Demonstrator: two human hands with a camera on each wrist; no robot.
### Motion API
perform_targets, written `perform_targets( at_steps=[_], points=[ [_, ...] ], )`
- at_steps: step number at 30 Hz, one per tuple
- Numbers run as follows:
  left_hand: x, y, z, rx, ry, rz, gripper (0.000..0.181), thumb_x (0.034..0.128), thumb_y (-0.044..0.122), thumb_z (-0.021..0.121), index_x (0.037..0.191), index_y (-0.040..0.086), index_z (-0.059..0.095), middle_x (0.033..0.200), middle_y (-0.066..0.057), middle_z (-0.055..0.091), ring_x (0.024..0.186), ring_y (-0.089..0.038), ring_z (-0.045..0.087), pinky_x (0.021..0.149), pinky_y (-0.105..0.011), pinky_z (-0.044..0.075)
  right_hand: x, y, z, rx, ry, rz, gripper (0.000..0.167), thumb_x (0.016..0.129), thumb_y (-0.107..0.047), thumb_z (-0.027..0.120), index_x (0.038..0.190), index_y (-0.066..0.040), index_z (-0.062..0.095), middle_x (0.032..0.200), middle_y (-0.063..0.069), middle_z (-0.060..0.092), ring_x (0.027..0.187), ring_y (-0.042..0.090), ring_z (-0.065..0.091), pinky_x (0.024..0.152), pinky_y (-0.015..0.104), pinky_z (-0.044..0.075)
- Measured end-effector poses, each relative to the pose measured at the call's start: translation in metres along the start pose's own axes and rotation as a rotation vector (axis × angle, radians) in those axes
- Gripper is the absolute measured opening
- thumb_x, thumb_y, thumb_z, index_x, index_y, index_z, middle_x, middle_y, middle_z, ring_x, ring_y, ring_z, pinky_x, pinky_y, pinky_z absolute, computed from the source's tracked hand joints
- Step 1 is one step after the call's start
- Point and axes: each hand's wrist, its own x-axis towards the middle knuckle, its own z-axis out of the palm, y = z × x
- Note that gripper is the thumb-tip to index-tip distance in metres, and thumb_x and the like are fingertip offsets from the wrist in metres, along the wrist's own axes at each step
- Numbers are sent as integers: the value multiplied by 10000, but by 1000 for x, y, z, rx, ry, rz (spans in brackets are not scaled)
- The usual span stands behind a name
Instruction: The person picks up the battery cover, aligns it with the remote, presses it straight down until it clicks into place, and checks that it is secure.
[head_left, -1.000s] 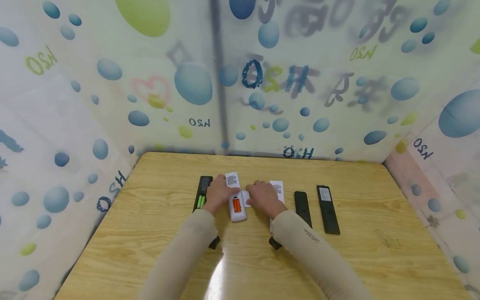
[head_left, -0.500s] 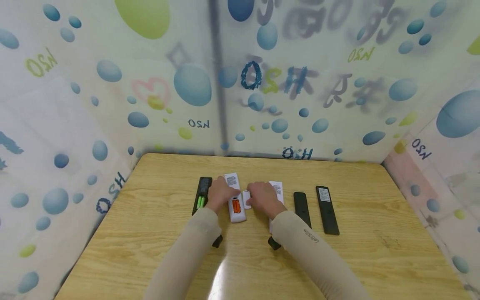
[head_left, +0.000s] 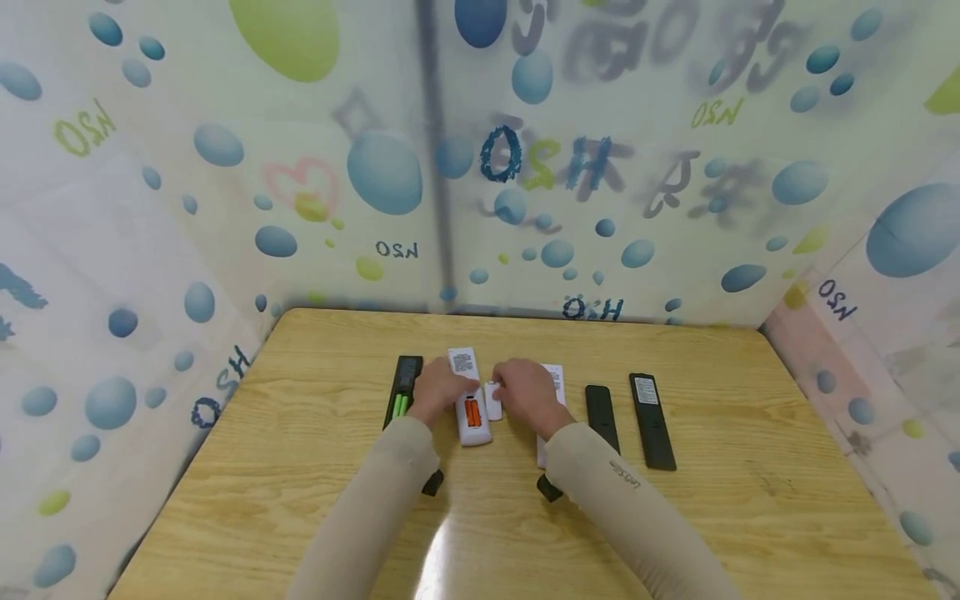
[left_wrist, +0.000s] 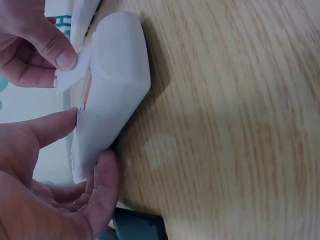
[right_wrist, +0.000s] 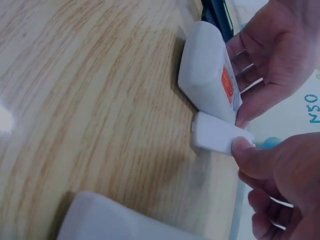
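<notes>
Face down on the table lies a white remote control (head_left: 475, 435), with orange batteries (head_left: 472, 412) in its uncovered battery bay. My left hand (head_left: 441, 388) grips its left side, thumb on the back of the remote and fingers along the edge, as the left wrist view shows. Just right of the remote, my right hand (head_left: 529, 395) pinches a white battery cover (right_wrist: 215, 134) between thumb and fingers, tilted beside the bay. A black remote (head_left: 406, 375) with green batteries (head_left: 401, 406) lies left of my left hand, partly hidden by it.
Another white remote (head_left: 555, 377) lies partly under my right forearm. Farther right are a black remote (head_left: 601, 408) and a longer black remote (head_left: 652, 425) with a white label. A patterned wall (head_left: 337, 275) borders the wooden table (head_left: 750, 500) at the back.
The battery cover has shifted slightly away from the white remote's side, pinched by my right hand. My left hand keeps its hold, and the view has tilted a little.
</notes>
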Motion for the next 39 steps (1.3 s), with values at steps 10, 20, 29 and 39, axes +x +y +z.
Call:
perform_targets(
  at_steps=[10, 20, 29, 39],
  points=[
    [-5, 4, -1, -10, 10, 7, 369, 856, 290, 734, 1094, 28, 629, 1010, -112, 670, 801, -201, 604, 603, -251, 463, -2, 2, -9, 2, 22, 9, 119, 874, -291, 733, 935, -190, 748, 876, -33, 676, 769, 133, 567, 729, 314, 522],
    [-12, 13, 2, 13, 7, -16, 520, 818, 312, 772, 1214, 46, 565, 1081, -122, 643, 897, -244, 606, 743, -337, 520, -5, 3, -11, -15, 21, -6, 126, 859, -308, 748, 897, -188, 750, 862, -36, 692, 767, 128, 580, 740, 318, 529],
    [-4, 7, 0, -124, -70, -3, 504, 918, 299, 661, 1331, 49, 513, 1199, -133, 619, 966, -239, 606, 796, -329, 512, -8, 7, -15, -46, 42, -3, 128, 863, -340, 740, 881, -214, 745, 880, -51, 707, 776, 126, 596, 707, 315, 528],
    [-2, 12, -5, -195, -72, 26, 516, 984, 321, 565, 1427, 86, 448, 1227, -123, 613, 992, -225, 626, 758, -306, 518, -15, 11, -32, -54, 45, 24, 161, 856, -354, 739, 929, -212, 755, 881, -46, 703, 767, 137, 548, 733, 309, 515]
  ],
)
